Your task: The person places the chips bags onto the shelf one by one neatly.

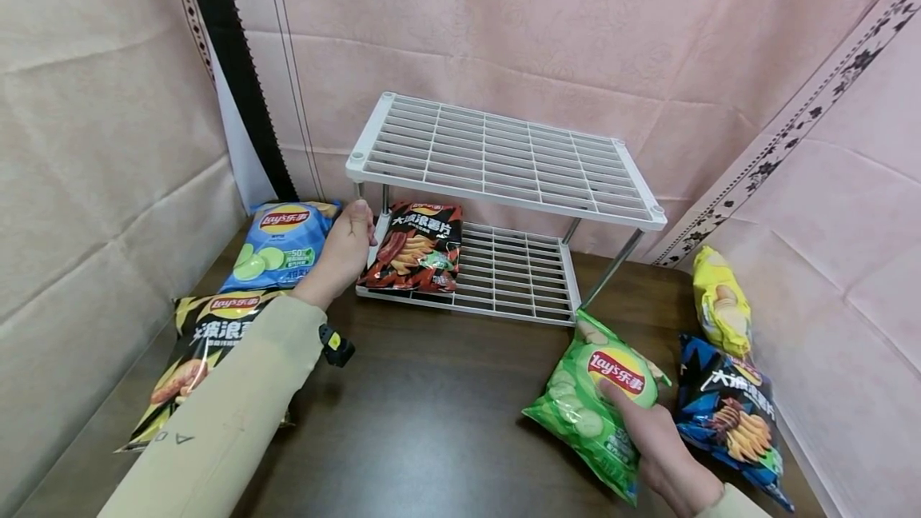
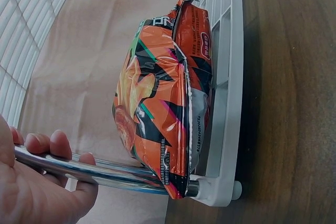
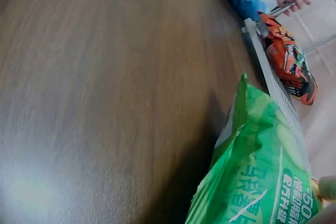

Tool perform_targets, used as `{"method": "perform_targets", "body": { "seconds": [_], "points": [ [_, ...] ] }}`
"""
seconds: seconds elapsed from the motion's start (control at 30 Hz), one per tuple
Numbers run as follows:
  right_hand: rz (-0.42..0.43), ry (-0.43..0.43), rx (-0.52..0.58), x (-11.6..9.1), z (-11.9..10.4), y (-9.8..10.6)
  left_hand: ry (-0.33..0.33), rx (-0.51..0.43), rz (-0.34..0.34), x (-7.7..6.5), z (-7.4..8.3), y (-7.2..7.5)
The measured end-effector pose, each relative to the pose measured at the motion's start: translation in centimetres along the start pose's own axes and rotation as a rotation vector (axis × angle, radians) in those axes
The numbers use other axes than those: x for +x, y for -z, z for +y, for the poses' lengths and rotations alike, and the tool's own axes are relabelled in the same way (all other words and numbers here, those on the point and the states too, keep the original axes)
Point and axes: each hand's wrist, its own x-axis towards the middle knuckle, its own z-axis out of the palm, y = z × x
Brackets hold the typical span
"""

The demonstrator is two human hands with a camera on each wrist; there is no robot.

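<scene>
My left hand (image 1: 344,250) grips the front left metal post (image 2: 110,174) of a white two-tier wire rack (image 1: 496,154); in the left wrist view the fingers curl round it. On the rack's lower shelf, beside that hand, leans a red and black chip bag (image 1: 420,250). My right hand (image 1: 662,442) holds a green Lay's chip bag (image 1: 576,414) by its right side, thumb across the front. This bag is tilted, its top corner close to the rack's front right foot. In the right wrist view the green bag (image 3: 257,177) hides most of the hand.
A blue chip bag (image 1: 277,250) and a black and yellow one (image 1: 194,358) lie on the left of the brown table (image 1: 417,422). A yellow bag (image 1: 722,302) and a dark blue bag (image 1: 734,414) lie at the right. Pink cloth walls (image 1: 561,30) enclose the table.
</scene>
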Motion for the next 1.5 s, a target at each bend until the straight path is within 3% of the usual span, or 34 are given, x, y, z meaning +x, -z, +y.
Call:
{"method": "perform_targets", "body": {
  "seconds": [0.17, 0.27, 0.87, 1.27, 1.5],
  "points": [
    [-0.044, -0.095, 0.096, 0.4, -0.2, 0.4, -0.002, -0.002, 0.001, 0.0, 0.1, -0.1],
    [-0.038, -0.103, 0.1, 0.7, -0.1, 0.6, -0.008, 0.001, 0.001, 0.0, 0.1, 0.0],
    [-0.058, -0.038, 0.118, 1.1, -0.5, 0.1, 0.006, 0.005, 0.0, 0.0, -0.1, -0.1],
    [-0.088, 0.052, 0.029, 0.9, -0.8, -0.3, 0.023, 0.012, 0.003, -0.1, -0.1, 0.0],
    [-0.113, 0.059, 0.027, 1.0, -1.3, -0.4, 0.007, -0.009, -0.001, 0.0, -0.1, 0.0]
  ]
}}
